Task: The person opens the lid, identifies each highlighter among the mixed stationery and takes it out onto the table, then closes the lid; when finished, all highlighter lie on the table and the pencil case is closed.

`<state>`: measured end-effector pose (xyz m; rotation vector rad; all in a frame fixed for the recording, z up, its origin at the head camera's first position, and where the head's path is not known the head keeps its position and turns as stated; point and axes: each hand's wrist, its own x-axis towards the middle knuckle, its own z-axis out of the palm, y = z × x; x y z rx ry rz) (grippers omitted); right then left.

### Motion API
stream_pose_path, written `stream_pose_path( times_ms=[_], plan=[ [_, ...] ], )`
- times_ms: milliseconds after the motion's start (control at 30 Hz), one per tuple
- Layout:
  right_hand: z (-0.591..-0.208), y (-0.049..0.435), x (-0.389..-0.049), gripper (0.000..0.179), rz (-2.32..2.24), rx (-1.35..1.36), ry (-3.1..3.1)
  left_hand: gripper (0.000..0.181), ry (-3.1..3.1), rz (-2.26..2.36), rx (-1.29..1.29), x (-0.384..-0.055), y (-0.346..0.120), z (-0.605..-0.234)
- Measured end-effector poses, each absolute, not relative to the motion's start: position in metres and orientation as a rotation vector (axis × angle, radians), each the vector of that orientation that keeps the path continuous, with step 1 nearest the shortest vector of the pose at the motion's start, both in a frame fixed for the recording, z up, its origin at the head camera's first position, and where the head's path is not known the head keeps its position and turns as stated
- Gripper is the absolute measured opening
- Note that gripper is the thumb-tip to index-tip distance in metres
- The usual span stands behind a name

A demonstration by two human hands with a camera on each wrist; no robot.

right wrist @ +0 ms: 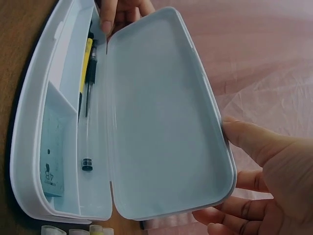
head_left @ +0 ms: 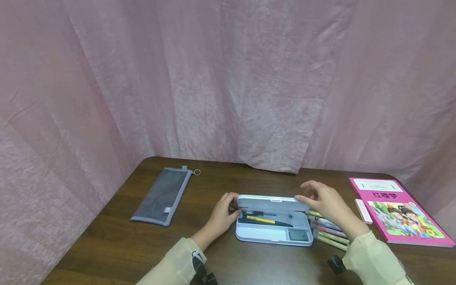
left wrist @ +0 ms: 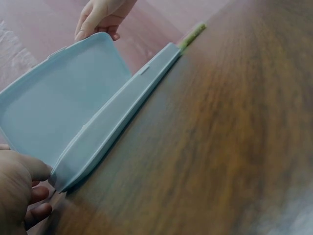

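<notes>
A light-blue and white pencil case [head_left: 261,236] lies on the brown table, its hinged lid [right wrist: 161,112] tilted up at the back. My left hand [head_left: 221,215] holds the case's left end, thumb at the near corner. The lid's right end is pinched by my right hand [head_left: 325,202], thumb on the rim and fingers behind. Inside the long compartment are a clear-barrelled pen [right wrist: 87,132] and a slim yellow-and-black writing tool [head_left: 261,219]. A dark greenish eraser marked 4B [right wrist: 51,166] sits in the small right compartment.
Several green, pink and blue capped pens [head_left: 331,238] lie right beside the case, under my right forearm. Farther right are a small white block [head_left: 363,211] and a pink picture-cover book [head_left: 409,225]. A grey zip pouch [head_left: 160,196] lies at left. Pink curtain [head_left: 228,79] hangs behind the table.
</notes>
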<state>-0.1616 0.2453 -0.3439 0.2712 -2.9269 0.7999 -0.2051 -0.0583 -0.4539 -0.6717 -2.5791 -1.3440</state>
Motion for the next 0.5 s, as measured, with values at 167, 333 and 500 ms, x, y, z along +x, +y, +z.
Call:
stream_pose_path(
  times_ms=[167,333,500],
  plan=[
    [-0.346,0.248,-0.158,0.052,0.856,0.294,-2.919,0.035,-2.545,-1.312,-0.687,-0.206,-0.056,-0.455],
    [-0.349,0.248,-0.153,0.051,0.889,0.320,-2.928,0.035,-2.552,-1.314,-0.695,-0.205,-0.058,-0.454],
    [-0.351,0.248,-0.148,0.051,0.913,0.352,-2.942,0.040,-2.576,-1.286,-0.742,-0.201,-0.062,-0.450]
  ],
)
